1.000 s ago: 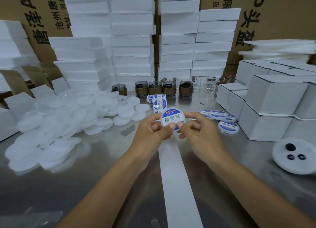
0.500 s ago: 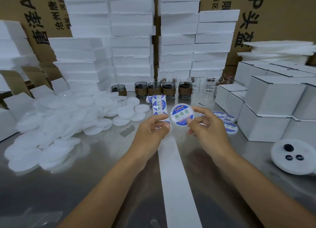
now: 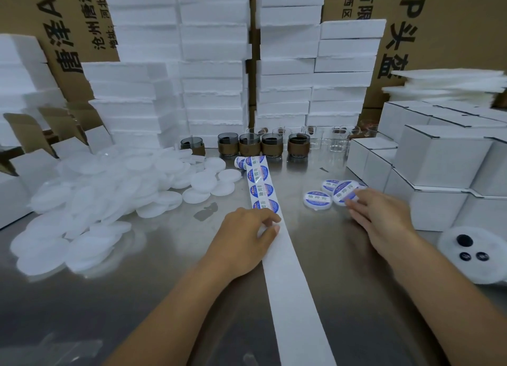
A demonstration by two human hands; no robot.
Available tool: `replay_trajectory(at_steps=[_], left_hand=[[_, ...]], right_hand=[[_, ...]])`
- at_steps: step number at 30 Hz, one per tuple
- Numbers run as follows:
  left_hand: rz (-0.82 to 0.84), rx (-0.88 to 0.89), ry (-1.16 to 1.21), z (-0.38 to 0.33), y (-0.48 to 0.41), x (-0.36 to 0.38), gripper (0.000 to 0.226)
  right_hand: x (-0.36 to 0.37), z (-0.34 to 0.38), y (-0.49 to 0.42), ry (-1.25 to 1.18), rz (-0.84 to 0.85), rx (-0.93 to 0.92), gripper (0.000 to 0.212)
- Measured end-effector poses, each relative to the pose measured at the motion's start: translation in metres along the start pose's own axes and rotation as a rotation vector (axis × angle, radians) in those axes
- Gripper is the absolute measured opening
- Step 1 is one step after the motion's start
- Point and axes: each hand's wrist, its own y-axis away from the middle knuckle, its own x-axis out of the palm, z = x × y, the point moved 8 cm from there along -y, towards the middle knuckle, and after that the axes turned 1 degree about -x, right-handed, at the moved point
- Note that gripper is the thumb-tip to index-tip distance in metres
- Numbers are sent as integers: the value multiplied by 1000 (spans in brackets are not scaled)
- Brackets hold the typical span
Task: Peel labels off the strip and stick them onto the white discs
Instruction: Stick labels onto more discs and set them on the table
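The left hand (image 3: 244, 236) pinches the strip (image 3: 290, 283); right hand (image 3: 378, 217), fingers seemingly straight, touches a labelled disc (image 3: 344, 194) among few done; many blank discs (image 3: 109, 190) wait left of the fingers

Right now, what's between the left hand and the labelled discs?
Head view: the label strip under the left hand, then bare steel table up to the labelled discs.

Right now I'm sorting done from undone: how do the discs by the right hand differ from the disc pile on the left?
The labelled discs carry blue-and-white labels; the disc pile is bare white. The labelled discs are few; the disc pile holds many, heaped. The right hand touches the labelled discs; no hand touches the disc pile. Both are round.
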Motion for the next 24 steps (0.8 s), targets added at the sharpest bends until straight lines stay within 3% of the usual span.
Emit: replay_trajectory(at_steps=[4,7,9,13,15,17,22,24], left_hand=[[-24,37,30,-6,2,-6,24],[10,58,82,-10,3,-4,22],[47,82,100,-14,4,-2,21],[115,141,178,-22,7,0,16],[156,145,219,-23,9,1,16],[194,128,281,-21,10,1,18],[106,59,351,-8,6,-7,15],[18,15,259,3,2,-10,12]], right_hand=[[2,4,-2,218,-40,-127,38],[10,18,10,440,-61,-372,45],[27,23,27,529,45,-561,40],[76,7,67,854,462,-835,38],[91,-9,77,952,661,-839,39],[94,-20,78,1042,751,-777,38],[96,-23,86,1171,811,-813,13],[97,-22,88,1180,791,-822,20]])
